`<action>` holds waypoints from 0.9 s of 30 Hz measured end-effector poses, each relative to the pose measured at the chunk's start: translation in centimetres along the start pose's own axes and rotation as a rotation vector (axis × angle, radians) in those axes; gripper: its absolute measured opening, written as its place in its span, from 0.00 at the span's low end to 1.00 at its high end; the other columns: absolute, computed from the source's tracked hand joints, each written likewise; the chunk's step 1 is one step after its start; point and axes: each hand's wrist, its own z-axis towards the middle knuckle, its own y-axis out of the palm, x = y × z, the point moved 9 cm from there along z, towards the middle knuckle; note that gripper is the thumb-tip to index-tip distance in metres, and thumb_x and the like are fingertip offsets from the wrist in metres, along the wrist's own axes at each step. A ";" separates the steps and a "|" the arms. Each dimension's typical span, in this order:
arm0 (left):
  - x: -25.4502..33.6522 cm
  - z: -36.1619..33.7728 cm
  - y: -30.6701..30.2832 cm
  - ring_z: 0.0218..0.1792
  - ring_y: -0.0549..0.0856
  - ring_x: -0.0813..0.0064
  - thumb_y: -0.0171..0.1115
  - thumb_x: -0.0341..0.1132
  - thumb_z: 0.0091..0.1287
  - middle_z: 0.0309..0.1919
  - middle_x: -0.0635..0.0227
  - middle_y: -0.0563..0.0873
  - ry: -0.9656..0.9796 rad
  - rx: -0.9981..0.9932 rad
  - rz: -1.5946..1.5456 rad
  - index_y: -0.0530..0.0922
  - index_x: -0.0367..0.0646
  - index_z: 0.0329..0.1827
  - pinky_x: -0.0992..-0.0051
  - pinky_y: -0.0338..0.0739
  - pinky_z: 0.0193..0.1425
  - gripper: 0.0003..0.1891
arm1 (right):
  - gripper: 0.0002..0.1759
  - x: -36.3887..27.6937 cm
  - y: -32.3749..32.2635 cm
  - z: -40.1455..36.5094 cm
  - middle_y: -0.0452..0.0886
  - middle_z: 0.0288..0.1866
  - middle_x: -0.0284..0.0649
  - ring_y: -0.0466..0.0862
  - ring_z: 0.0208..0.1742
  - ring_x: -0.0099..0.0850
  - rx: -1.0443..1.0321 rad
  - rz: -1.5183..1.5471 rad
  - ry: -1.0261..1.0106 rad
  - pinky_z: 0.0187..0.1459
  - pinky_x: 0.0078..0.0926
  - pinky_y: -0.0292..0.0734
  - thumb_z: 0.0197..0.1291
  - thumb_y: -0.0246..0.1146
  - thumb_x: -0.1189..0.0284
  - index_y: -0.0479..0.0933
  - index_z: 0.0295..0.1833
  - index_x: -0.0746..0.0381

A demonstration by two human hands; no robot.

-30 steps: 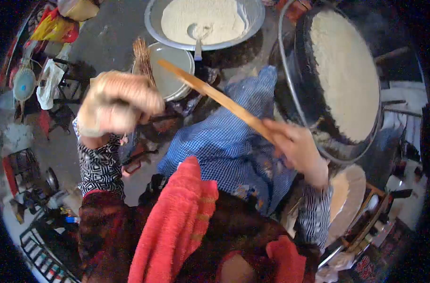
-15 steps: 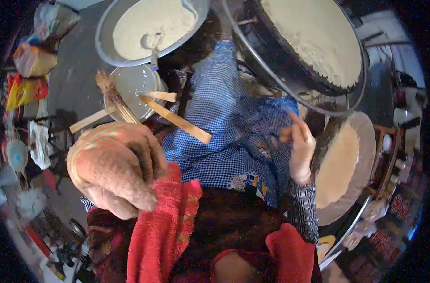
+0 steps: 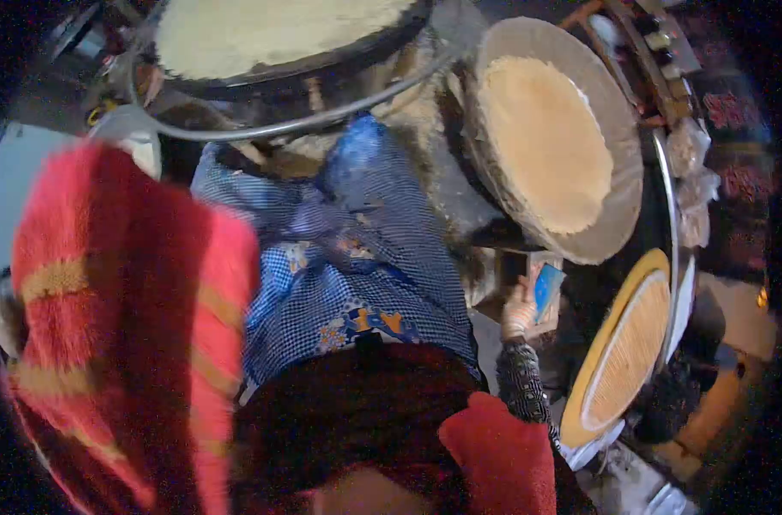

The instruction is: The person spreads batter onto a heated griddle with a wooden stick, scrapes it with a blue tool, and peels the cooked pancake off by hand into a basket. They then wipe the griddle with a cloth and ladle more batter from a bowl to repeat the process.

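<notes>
My right hand [image 3: 519,312] is low on the right, its fingers closed at the edge of a flat blue packet [image 3: 546,288]. The packet lies over a small open wooden box [image 3: 541,324] below the round pan. A red towel with tan stripes [image 3: 133,283] fills the left side, close to the camera and blurred. Behind its outer edge shows a greyish patch that looks like my gloved left hand [image 3: 9,319]; its fingers are hidden. A blue checked apron [image 3: 348,232] covers my lap.
A large round griddle [image 3: 288,77] bearing a pale layer stands ahead, ringed by a metal hoop [image 3: 314,120]. To its right is a lined round pan [image 3: 618,215] with a tan flatbread [image 3: 550,142]. A yellow-rimmed woven disc [image 3: 627,352] leans at the lower right.
The view has swung to the right. My right hand has gone from beside the apron to the blue packet at the box. The towel now covers most of the gloved left hand.
</notes>
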 end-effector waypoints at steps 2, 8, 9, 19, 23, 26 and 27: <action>1.1 5.7 2.8 0.38 0.83 0.63 0.66 0.51 0.61 0.35 0.61 0.83 0.149 -0.024 -0.172 0.79 0.46 0.49 0.66 0.76 0.41 0.21 | 0.19 5.3 -2.6 2.2 0.83 0.50 0.47 0.82 0.47 0.45 0.046 -0.342 0.030 0.49 0.37 0.77 0.68 0.57 0.67 0.74 0.61 0.63; 1.4 15.3 8.5 0.40 0.83 0.62 0.65 0.51 0.61 0.37 0.60 0.82 0.349 -0.078 -0.404 0.79 0.45 0.50 0.65 0.75 0.43 0.22 | 0.38 3.1 -6.8 5.5 0.78 0.56 0.57 0.80 0.55 0.52 0.033 -0.655 0.219 0.55 0.43 0.74 0.62 0.57 0.46 0.63 0.71 0.58; 1.4 15.9 8.8 0.40 0.83 0.62 0.65 0.52 0.61 0.38 0.60 0.82 0.342 -0.083 -0.404 0.78 0.45 0.50 0.65 0.75 0.44 0.22 | 0.42 3.4 -6.6 6.0 0.78 0.55 0.60 0.80 0.53 0.54 0.099 -0.731 0.255 0.53 0.45 0.75 0.60 0.57 0.43 0.62 0.71 0.59; -0.5 13.2 7.6 0.43 0.82 0.59 0.64 0.53 0.62 0.41 0.57 0.81 0.246 -0.156 -0.414 0.77 0.44 0.52 0.64 0.75 0.47 0.24 | 0.51 -1.6 -3.0 4.8 0.58 0.73 0.55 0.55 0.74 0.52 -0.191 -0.760 0.276 0.69 0.42 0.60 0.53 0.67 0.52 0.52 0.76 0.62; -1.4 14.0 7.0 0.44 0.81 0.58 0.64 0.54 0.62 0.42 0.56 0.80 0.244 -0.276 -0.425 0.77 0.43 0.53 0.63 0.74 0.48 0.25 | 0.59 6.9 0.5 3.5 0.48 0.79 0.53 0.51 0.78 0.48 -0.183 -0.841 0.248 0.76 0.43 0.44 0.48 0.71 0.63 0.40 0.78 0.62; -1.6 14.4 6.9 0.45 0.81 0.58 0.63 0.54 0.62 0.43 0.56 0.80 0.256 -0.332 -0.443 0.76 0.43 0.53 0.63 0.74 0.49 0.26 | 0.50 7.6 -1.0 0.5 0.53 0.77 0.53 0.55 0.77 0.50 -0.187 -0.770 0.178 0.75 0.44 0.49 0.56 0.64 0.70 0.42 0.78 0.62; -1.6 14.3 6.8 0.45 0.81 0.57 0.63 0.54 0.62 0.44 0.55 0.80 0.279 -0.356 -0.446 0.76 0.43 0.54 0.62 0.74 0.49 0.26 | 0.44 6.7 -1.7 0.2 0.54 0.77 0.52 0.56 0.77 0.48 -0.209 -0.738 0.162 0.75 0.42 0.51 0.61 0.60 0.70 0.45 0.78 0.63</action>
